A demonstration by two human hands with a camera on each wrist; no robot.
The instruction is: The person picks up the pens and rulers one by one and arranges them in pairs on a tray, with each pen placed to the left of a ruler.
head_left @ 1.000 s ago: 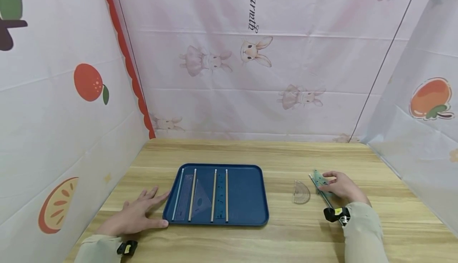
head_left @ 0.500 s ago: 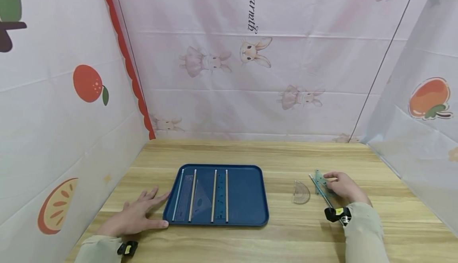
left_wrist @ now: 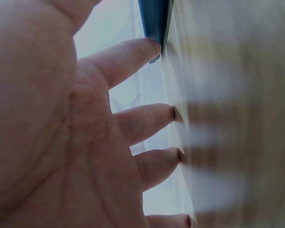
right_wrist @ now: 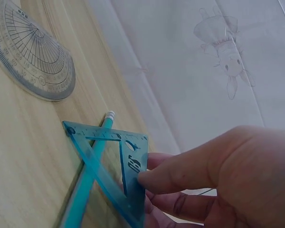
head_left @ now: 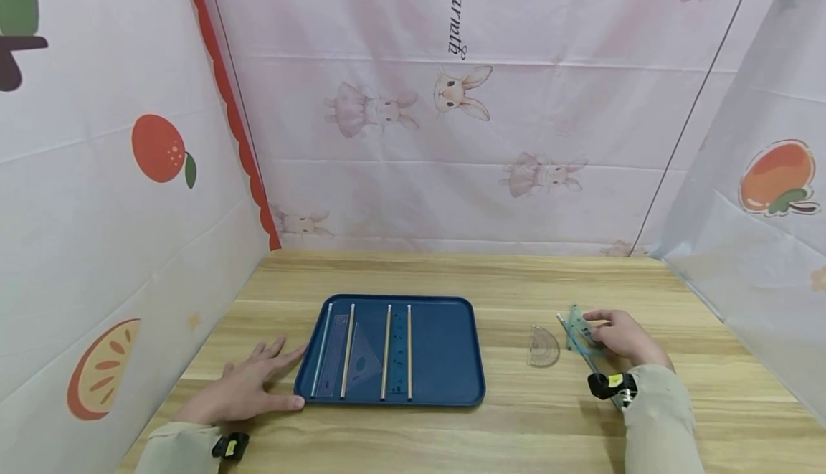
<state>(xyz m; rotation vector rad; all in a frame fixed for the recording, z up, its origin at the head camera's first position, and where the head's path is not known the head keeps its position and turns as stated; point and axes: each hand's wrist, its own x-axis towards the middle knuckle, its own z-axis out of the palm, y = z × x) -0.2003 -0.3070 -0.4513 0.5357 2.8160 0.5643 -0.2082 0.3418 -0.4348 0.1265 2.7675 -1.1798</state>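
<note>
My right hand (head_left: 622, 338) pinches a translucent teal set square (right_wrist: 133, 166) between thumb and fingers. Under the set square, a teal pencil (right_wrist: 80, 199) with a white eraser end lies slantwise on the table. To the left of both lies a clear protractor (head_left: 544, 347). My left hand (head_left: 248, 384) is spread flat, its thumb and index fingertip touching the left edge of a blue tray (head_left: 445, 352). In the left wrist view the other fingertips rest on the table.
On the tray lie a blue-green pencil (head_left: 321, 352), a clear ruler (head_left: 333, 356), several gold pencils, a clear set square (head_left: 364, 361) and a blue ruler (head_left: 399, 352). Printed cloth walls (head_left: 413, 201) bound the wooden table (head_left: 413, 438) at the back and sides.
The teal set square has turned and shifted slightly right in my right hand, and now overlaps the pencil. My left hand and the tray have stayed put.
</note>
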